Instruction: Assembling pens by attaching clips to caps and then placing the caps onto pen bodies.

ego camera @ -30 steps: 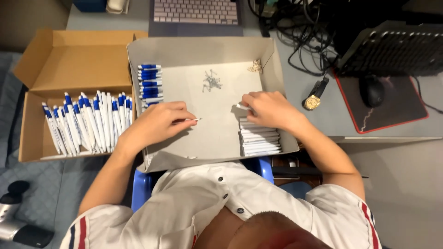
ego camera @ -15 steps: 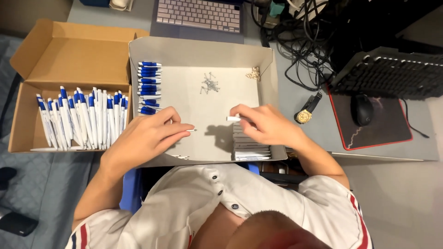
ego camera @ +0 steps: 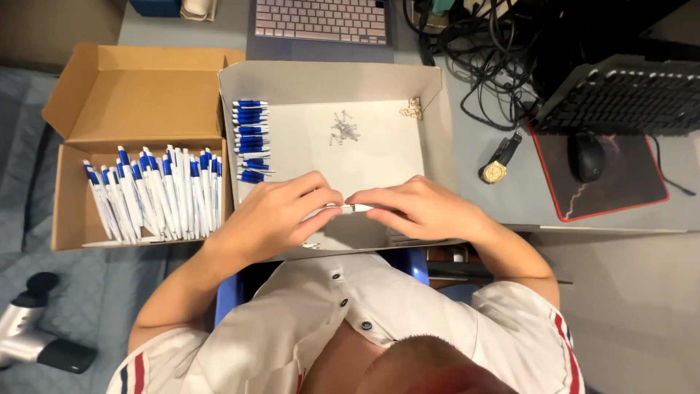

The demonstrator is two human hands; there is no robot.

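Note:
My left hand (ego camera: 281,211) and my right hand (ego camera: 419,208) meet over the near edge of a shallow white box (ego camera: 437,146). Together they pinch a slim white pen piece (ego camera: 348,209), fingertips at each end. Inside the box, a row of blue pen parts (ego camera: 250,138) runs along the left wall. A small heap of metal springs (ego camera: 344,131) lies mid-box, and some gold clips (ego camera: 412,109) sit in the far right corner. My right hand hides the box's near right corner.
A brown cardboard box (ego camera: 131,87) on the left holds several blue-and-white pens (ego camera: 153,193). A wristwatch (ego camera: 498,164), mouse (ego camera: 585,155) on a red-edged pad, black keyboard (ego camera: 627,95) and cables lie right. A light keyboard (ego camera: 324,18) sits behind; a massage gun (ego camera: 36,343) lies lower left.
My right hand left the stack of white pieces at the box's right side, carrying one toward the middle. Both hands now meet on it.

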